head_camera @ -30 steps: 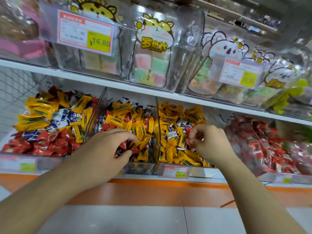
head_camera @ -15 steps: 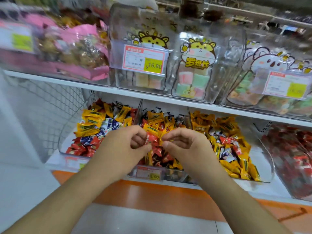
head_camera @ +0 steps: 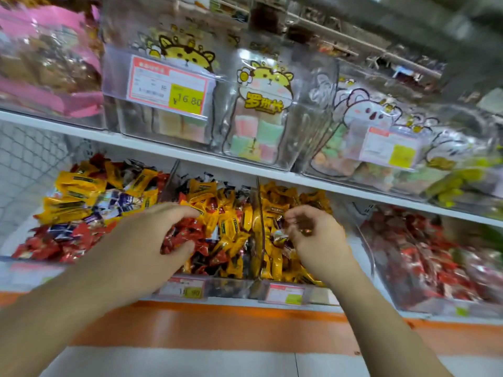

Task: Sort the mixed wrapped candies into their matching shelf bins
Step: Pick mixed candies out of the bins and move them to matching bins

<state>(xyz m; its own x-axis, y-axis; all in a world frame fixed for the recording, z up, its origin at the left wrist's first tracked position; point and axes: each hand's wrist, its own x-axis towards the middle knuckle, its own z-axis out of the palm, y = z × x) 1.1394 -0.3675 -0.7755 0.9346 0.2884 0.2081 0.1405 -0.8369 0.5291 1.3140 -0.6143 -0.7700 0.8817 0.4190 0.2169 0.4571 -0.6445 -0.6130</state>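
Head view: left hand (head_camera: 141,240), fingers spread loosely, reaches over crinkly red and yellow foil candies (head_camera: 217,227) in the clear middle bin (head_camera: 231,288); right hand (head_camera: 315,235) curls, grip unclear.

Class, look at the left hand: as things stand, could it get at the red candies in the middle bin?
Probably yes. The left hand already hovers over the red candies in the middle bin, whose top is open, and nothing lies between them.
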